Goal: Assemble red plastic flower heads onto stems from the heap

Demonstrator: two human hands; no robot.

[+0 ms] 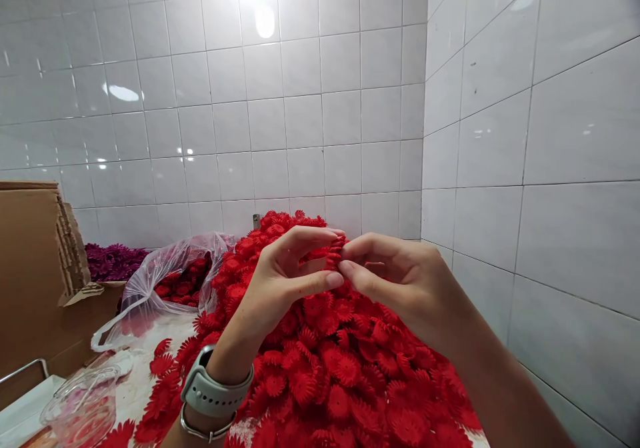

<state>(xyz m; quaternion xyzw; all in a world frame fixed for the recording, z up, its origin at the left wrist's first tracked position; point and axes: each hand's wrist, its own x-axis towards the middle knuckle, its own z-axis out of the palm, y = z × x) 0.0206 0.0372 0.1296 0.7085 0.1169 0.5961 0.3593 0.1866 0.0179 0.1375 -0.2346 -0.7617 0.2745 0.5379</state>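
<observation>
Both hands meet in front of a large heap of red flower pieces [345,368]. Between thumb and fingers, my left hand [287,268] pinches a small red flower piece [335,253], seen edge-on with its fringed petals. From the right, my right hand [400,271] reaches the same piece, thumb and forefinger closed at its right edge. The other fingers of my right hand are curled behind. A pale watch and a metal bracelet are on my left wrist.
On the left, a clear plastic bag [143,295] holds more red pieces. Purple pieces [113,261] lie behind a cardboard box [30,255]. Transparent plastic containers [83,401] stand at the lower left. Tiled walls [320,121] rise behind and at right.
</observation>
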